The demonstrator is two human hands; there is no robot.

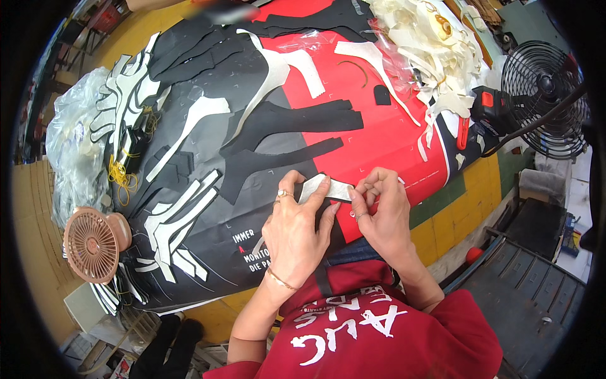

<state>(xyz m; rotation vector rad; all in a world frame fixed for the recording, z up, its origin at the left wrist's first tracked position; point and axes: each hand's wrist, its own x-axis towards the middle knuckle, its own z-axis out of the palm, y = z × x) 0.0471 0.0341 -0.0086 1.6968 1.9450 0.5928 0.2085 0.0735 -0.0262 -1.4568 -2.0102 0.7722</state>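
Note:
Between my hands is a small white cut piece [338,189] with a black layer at its edge, held just above the table covering. My left hand [295,222] grips its left part between thumb and fingers. My right hand [382,213] pinches its right end, fingers curled. Just beyond my hands lie curved black cut pieces [278,161], flat on the black and red covering [404,151]. Farther off are long white cut pieces [268,69]. Left of my left hand, white strips with black edges [173,234] lie in a loose pile.
At the left stand a small pink fan [95,245], a clear plastic bag [79,136] and bundled white-and-black pieces [126,95] with yellow ties [120,174]. Cream scraps [435,47] heap at the far right, near a black fan [544,95] and a red-handled tool [463,134].

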